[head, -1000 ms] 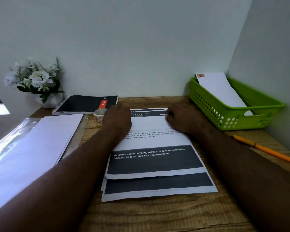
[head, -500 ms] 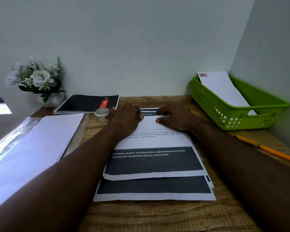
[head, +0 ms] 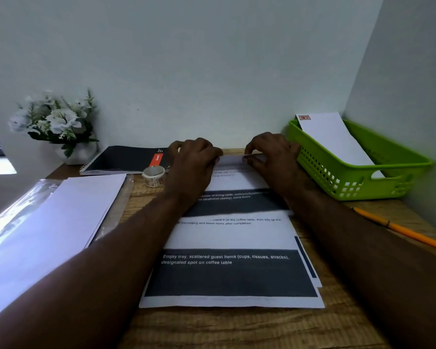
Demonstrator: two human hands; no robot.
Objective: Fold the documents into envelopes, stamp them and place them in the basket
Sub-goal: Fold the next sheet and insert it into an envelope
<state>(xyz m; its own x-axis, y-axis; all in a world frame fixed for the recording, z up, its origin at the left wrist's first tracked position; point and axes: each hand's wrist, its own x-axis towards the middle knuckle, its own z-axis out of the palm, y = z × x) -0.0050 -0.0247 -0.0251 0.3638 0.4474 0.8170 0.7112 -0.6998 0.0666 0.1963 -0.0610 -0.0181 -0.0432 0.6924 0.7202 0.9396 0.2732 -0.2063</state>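
Observation:
Printed documents lie stacked in the middle of the wooden desk. The top document (head: 237, 183) sits farther back than the sheet beneath (head: 227, 275), whose dark band with white text is uncovered. My left hand (head: 194, 159) and my right hand (head: 272, 154) both pinch the top document's far edge, fingers curled over it, close to the wall. A green basket (head: 363, 188) at the right holds one stamped white envelope (head: 337, 144). Blank envelopes (head: 61, 217) are piled at the left on a clear plastic sleeve. A small roll of stamps (head: 153, 176) stands just left of my left hand.
A black spiral notebook (head: 121, 159) and a pot of white flowers (head: 56, 124) stand at the back left. An orange pencil (head: 400, 230) lies at the right, in front of the basket. Walls close the desk at the back and right.
Both hands moved from the sheet's upper part to its far edge and took hold of it. The top document shifted toward the wall, uncovering much more of the sheet below.

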